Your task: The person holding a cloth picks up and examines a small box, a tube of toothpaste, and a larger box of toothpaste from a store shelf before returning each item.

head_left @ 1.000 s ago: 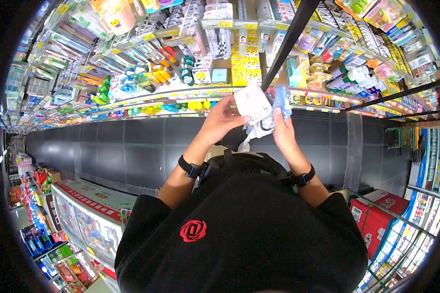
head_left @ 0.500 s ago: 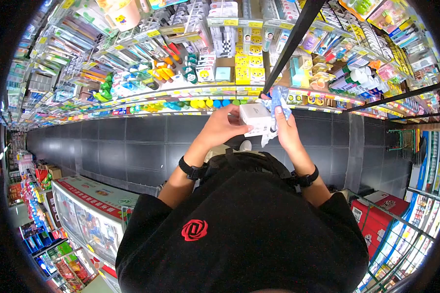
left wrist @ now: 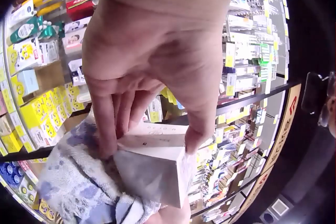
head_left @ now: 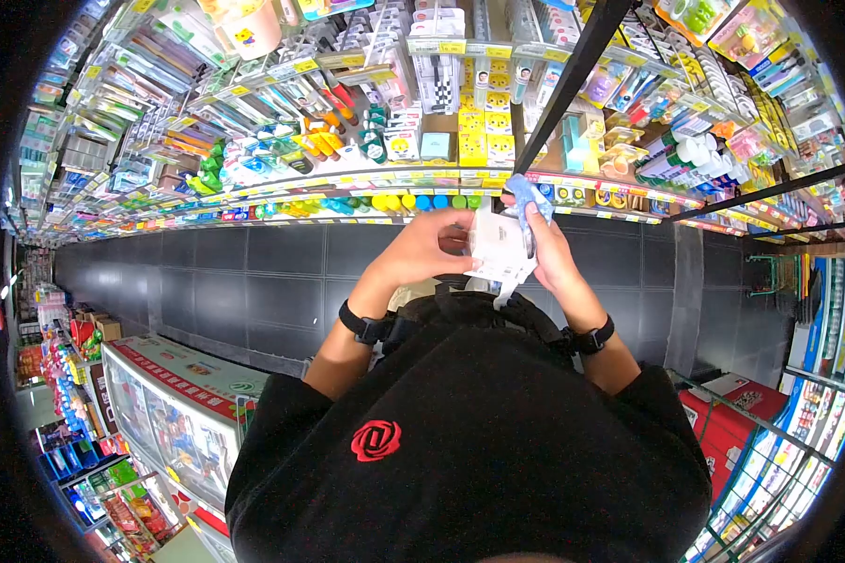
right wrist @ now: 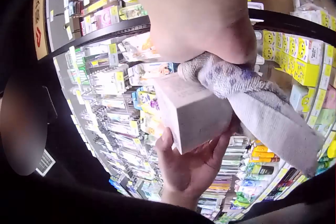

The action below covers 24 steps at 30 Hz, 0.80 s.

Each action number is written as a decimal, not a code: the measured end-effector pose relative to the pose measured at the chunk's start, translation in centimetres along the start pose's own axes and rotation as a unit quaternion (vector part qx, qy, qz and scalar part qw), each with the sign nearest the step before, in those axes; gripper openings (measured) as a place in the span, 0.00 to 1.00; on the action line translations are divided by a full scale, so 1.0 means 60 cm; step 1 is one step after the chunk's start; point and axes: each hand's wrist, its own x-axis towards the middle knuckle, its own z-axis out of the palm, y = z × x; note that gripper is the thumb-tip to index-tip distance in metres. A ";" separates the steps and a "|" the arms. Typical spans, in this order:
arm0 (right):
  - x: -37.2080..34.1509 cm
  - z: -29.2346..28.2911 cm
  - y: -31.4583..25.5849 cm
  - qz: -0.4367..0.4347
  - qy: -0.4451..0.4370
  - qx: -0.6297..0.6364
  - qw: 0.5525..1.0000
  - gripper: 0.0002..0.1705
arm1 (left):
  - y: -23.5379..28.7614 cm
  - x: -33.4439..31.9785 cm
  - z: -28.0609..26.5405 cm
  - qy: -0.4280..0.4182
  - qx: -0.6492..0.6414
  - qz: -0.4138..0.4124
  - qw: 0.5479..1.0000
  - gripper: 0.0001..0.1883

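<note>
Head view: the white box (head_left: 499, 242) is just past twelve o'clock of the black shirt (head_left: 469, 441); the left hand (head_left: 413, 249), at the box's nine o'clock, pinches it between thumb and fingers; the right hand (head_left: 556, 255), at three o'clock, grips a blue-and-white cloth (head_left: 531, 191) against the box, thumb on top, its other fingers mostly hidden; a stocked shelf (head_left: 366, 176) runs across twelve o'clock beyond both hands.

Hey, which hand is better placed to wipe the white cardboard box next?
Likely the right hand: it holds the blue-and-white patterned cloth against the box, while the left hand grips that box.
</note>
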 end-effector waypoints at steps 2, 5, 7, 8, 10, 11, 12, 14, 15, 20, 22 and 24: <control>0.001 -0.005 0.002 -0.002 -0.004 0.000 1.000 0.32 | -0.003 -0.002 -0.001 -0.023 0.060 0.066 0.996 0.33; 0.003 -0.011 0.006 -0.013 -0.004 -0.048 0.999 0.32 | -0.005 -0.004 -0.003 -0.033 0.080 0.059 0.994 0.35; 0.004 -0.012 0.005 -0.041 -0.010 -0.092 0.995 0.29 | 0.001 -0.003 -0.003 -0.041 0.093 0.048 0.994 0.34; 0.003 -0.014 0.005 -0.042 -0.008 -0.091 0.995 0.29 | 0.003 -0.003 -0.005 -0.050 0.091 0.041 0.994 0.33; 0.004 -0.017 0.003 -0.055 -0.008 -0.156 0.986 0.29 | 0.015 -0.004 -0.004 -0.059 0.089 0.035 0.994 0.33; 0.003 -0.018 0.001 -0.055 -0.008 -0.156 0.986 0.29 | 0.021 -0.006 -0.003 -0.049 0.128 0.052 0.989 0.33; 0.000 -0.015 -0.007 -0.059 -0.010 -0.188 0.980 0.29 | 0.026 -0.008 -0.002 -0.038 0.166 0.069 0.983 0.34; -0.011 -0.007 -0.024 -0.062 -0.012 -0.219 0.974 0.28 | 0.024 -0.007 0.001 -0.030 0.198 0.074 0.977 0.34; -0.020 0.007 -0.040 -0.067 -0.026 -0.272 0.960 0.28 | 0.023 -0.007 0.003 -0.022 0.228 0.080 0.970 0.35; -0.030 0.039 -0.036 -0.169 -0.093 -0.472 0.860 0.24 | 0.015 -0.001 0.007 0.029 0.326 0.041 0.944 0.30; -0.032 0.049 -0.050 -0.140 -0.119 -0.450 0.874 0.25 | 0.029 -0.007 0.008 0.024 0.372 0.040 0.927 0.29; -0.034 0.053 -0.052 -0.133 -0.148 -0.457 0.867 0.25 | 0.039 -0.012 0.014 0.024 0.387 0.001 0.922 0.29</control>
